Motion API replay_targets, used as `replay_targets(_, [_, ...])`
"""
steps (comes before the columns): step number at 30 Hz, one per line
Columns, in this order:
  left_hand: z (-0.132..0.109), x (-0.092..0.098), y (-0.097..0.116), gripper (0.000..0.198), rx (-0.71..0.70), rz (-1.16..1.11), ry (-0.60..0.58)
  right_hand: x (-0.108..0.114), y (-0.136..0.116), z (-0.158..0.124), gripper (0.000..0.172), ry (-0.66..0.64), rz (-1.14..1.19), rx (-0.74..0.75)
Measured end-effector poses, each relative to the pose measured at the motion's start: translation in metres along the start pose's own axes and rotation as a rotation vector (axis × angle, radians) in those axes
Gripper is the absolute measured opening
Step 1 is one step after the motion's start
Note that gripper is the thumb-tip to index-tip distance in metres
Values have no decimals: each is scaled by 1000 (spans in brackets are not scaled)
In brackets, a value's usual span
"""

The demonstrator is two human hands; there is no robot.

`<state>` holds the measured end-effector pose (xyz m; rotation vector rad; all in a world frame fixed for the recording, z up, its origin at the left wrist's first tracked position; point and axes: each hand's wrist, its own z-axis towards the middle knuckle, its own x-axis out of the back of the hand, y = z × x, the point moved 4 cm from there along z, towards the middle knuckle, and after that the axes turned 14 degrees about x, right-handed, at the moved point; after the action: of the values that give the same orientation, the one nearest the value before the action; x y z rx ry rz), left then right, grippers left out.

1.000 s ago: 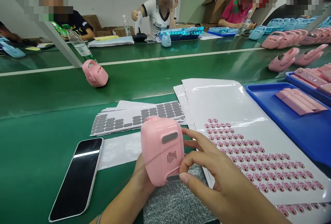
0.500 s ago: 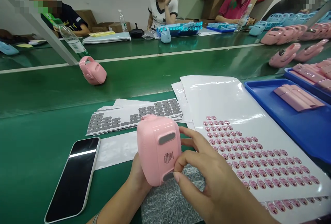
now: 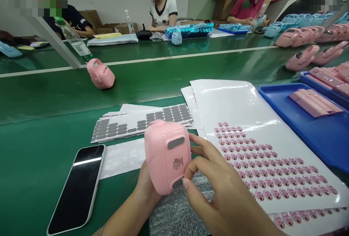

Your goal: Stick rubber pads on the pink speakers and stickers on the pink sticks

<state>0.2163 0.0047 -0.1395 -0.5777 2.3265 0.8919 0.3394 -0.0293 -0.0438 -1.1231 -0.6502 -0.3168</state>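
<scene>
Your left hand (image 3: 145,187) grips the pink case (image 3: 163,159) from behind, holding it upright just above the bubble wrap (image 3: 177,216). Your right hand (image 3: 220,192) pinches the case's right side, thumb tip on the lower grey pad (image 3: 177,183). Phone (image 3: 76,188) lies to the left, sticker sheet (image 3: 272,170) to the right.

A phone (image 3: 76,187) lies to my left, sticker sheets (image 3: 268,170) to my right, a tray (image 3: 321,138) beyond them.

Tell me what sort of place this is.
Probably a factory assembly line: a long green conveyor belt, rows of identical pink casings matching the pink casing in the left hand, and sticker sheets beside it.
</scene>
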Motion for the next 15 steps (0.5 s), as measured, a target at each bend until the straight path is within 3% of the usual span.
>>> replay_targets(7, [0, -2, -3, 18, 53, -5, -60, -2, 5, 3, 12, 31, 53, 30])
replay_targets(11, [0, 0, -7, 20, 96, -34, -19, -5, 18, 0, 16, -2, 206, -208])
replay_targets(14, [-1, -1, -11, 22, 136, -70, -62, -17, 21, -2, 60, -32, 560, -287])
replay_targets(15, [-1, -3, -12, 22, 150, -66, -89, -22, 19, -2, 67, -42, 660, -277])
